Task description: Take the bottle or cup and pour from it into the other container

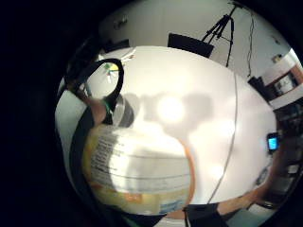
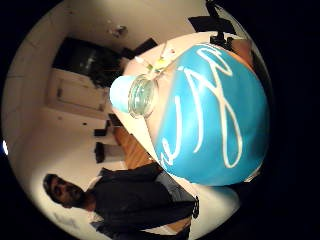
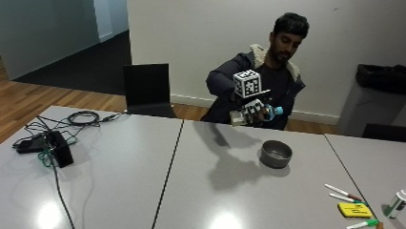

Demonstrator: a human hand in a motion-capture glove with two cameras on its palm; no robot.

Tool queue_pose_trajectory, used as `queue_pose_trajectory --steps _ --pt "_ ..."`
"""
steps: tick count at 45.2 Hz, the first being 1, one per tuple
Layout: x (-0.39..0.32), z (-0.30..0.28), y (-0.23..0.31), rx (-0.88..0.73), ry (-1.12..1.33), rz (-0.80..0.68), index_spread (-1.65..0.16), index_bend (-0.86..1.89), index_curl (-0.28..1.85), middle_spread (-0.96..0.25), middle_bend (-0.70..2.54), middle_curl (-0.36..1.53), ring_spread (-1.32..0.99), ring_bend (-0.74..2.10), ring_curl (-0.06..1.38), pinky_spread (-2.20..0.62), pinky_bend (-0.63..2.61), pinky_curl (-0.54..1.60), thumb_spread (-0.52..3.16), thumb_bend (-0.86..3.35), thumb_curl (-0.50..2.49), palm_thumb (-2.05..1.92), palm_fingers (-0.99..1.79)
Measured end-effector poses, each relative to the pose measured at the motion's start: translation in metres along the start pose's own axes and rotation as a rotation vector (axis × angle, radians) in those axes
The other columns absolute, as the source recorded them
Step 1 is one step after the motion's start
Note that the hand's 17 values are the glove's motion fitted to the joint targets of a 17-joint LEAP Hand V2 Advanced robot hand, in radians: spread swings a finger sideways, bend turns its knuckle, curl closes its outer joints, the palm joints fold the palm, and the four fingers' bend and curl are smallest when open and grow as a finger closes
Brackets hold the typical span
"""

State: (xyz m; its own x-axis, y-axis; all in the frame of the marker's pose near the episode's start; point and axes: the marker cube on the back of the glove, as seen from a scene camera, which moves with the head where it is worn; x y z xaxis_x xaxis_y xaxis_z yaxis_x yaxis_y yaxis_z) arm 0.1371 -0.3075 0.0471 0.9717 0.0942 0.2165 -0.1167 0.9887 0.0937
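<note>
The bottle (image 3: 271, 112) is being held in the air above the desk (image 3: 190, 181), lying roughly sideways in the gloved right hand (image 3: 252, 112), its blue cap end sticking out toward the side where the bowl is standing. In the thumb side palm view the bottle (image 2: 210, 110) is filling much of the picture with its blue label and white lettering, and its neck and cap (image 2: 135, 95) are pointing away from the palm. In the little finger side palm view the other face of the label (image 1: 137, 170), pale with lines of print and an orange edge, is sitting close against the palm. The fingers (image 3: 257, 110) are curling round the bottle's body, holding it.

The bowl (image 3: 276, 153), a grey round container, is sitting on the desk below the hand and slightly off to the cap's side, well apart from the bottle. The person (image 3: 273, 76) is standing behind the desk with the right arm raised forward.

Farther out, markers (image 3: 342, 193) and a yellow pad (image 3: 352, 210) are lying near the desk's corner on the bowl's side. Toward the opposite end, a black box (image 3: 58, 148) and a coil of cables (image 3: 79, 118) are resting on the desk. A dark chair (image 3: 147, 89) is standing behind the desk.
</note>
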Motion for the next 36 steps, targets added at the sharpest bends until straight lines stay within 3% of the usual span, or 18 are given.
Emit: queue_pose_trajectory --steps 3,18,36 --pt "-0.009 0.003 0.003 -0.132 0.105 -0.081 -0.32 0.11 0.27 -0.28 0.45 0.42 -0.18 0.68 0.39 -0.14 0.45 0.37 0.54 -0.04 0.46 0.91 1.23" --pt "-0.039 0.039 -0.030 -0.317 0.624 -0.192 -0.32 0.11 0.27 -0.28 0.44 0.43 -0.18 0.68 0.39 -0.14 0.45 0.37 0.55 -0.04 0.46 0.91 1.23" --pt "-0.062 0.085 -0.049 -0.373 0.993 -0.317 -0.32 0.10 0.27 -0.29 0.45 0.43 -0.18 0.68 0.39 -0.14 0.44 0.38 0.54 -0.04 0.46 0.91 1.22"
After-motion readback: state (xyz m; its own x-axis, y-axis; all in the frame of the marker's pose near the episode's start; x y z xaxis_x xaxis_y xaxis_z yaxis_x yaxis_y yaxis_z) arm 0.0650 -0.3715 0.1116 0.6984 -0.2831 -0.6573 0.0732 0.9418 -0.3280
